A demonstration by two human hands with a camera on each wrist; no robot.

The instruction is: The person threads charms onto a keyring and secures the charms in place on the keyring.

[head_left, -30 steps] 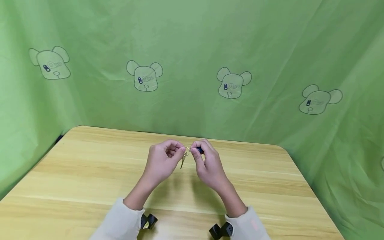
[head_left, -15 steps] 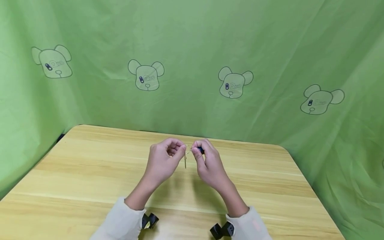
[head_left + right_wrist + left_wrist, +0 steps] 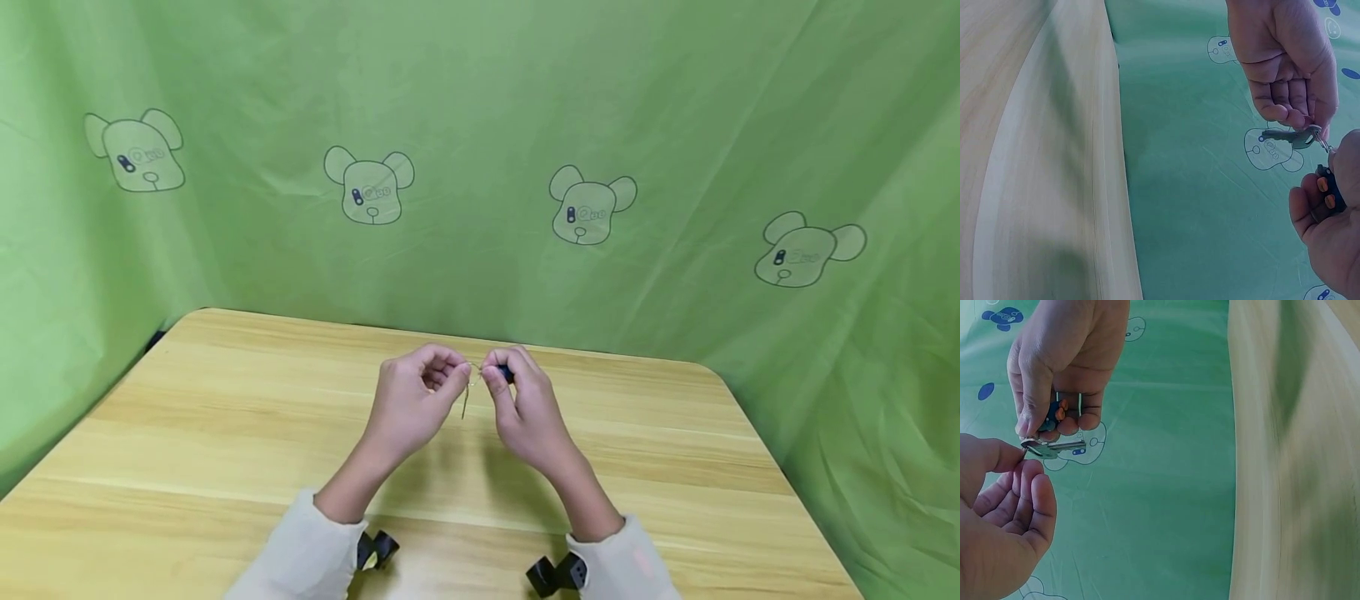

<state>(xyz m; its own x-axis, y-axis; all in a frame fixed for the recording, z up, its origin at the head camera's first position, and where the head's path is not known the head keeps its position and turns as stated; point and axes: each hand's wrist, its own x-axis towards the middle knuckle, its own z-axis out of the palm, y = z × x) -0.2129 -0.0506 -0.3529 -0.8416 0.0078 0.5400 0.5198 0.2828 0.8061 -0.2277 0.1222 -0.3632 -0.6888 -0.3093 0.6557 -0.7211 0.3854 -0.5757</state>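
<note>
Above the middle of the table, my left hand (image 3: 408, 404) pinches a thin metal key ring (image 3: 1322, 142) between thumb and forefinger. A key (image 3: 1288, 135) dangles from the ring; in the head view it hangs nearly straight down between the hands. Facing it, my right hand (image 3: 528, 412) grips a small dark blue trinket (image 3: 1332, 187) with orange knobs, partly hidden by the fingers. Its thumb and forefinger are at the ring's other side. The left wrist view shows the blue and orange trinket (image 3: 1052, 415) in the right palm, close above the key (image 3: 1069, 447).
A light wood-grain table (image 3: 262, 417) with rounded far corners lies below the hands. Green cloth (image 3: 480, 100) printed with bear heads hangs behind it and at both sides. Black wrist cameras (image 3: 555, 577) sit at the sleeve cuffs.
Between the hands the key has swung and turned, its tip shifting slightly right. Both hands keep their hold and appear a little further right in the head view, as the whole view has shifted.
</note>
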